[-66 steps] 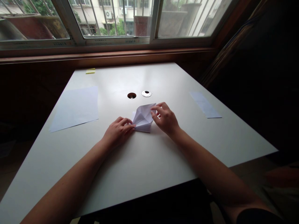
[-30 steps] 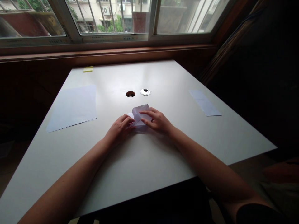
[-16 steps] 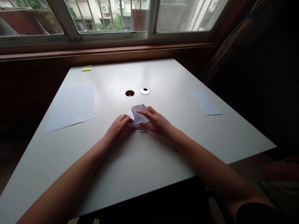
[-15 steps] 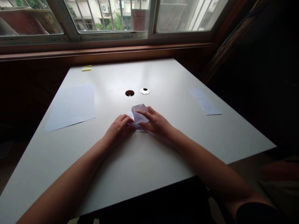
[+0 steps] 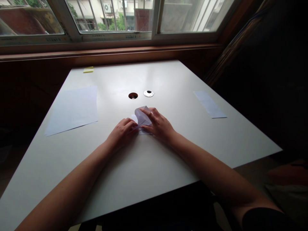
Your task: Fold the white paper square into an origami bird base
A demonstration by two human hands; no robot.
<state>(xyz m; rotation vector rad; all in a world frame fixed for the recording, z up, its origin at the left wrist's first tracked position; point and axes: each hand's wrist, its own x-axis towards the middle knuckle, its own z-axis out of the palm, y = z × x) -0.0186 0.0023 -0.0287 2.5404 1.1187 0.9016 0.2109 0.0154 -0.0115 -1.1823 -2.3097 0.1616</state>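
Note:
Between my hands, at the middle of the white table [image 5: 149, 166], is a small folded sheet of white paper [image 5: 142, 116]. Its upper flap is lifted and curved, and crease lines show on it. My left hand [image 5: 124, 130] is closed on the paper's left edge, fingers bent and their tips partly hidden by the paper. From the right, my right hand [image 5: 160, 125] grips the raised flap, with its index finger along the outside and its thumb low near the crease. The paper's lower edge lies on the table.
Large white sheets [image 5: 74, 109] lie on the left, and a narrow paper strip [image 5: 209, 104] on the right. A yellow sticky-note pad [image 5: 88, 69] sits at the far left corner. Beyond my hands are a cable hole [image 5: 133, 96] and its round metal cover [image 5: 148, 93]. Behind the table is a window [image 5: 110, 19].
The paper's flap stands a little higher and more curved, and my right hand's fingers have shifted slightly up with it. My left hand stays at the left edge.

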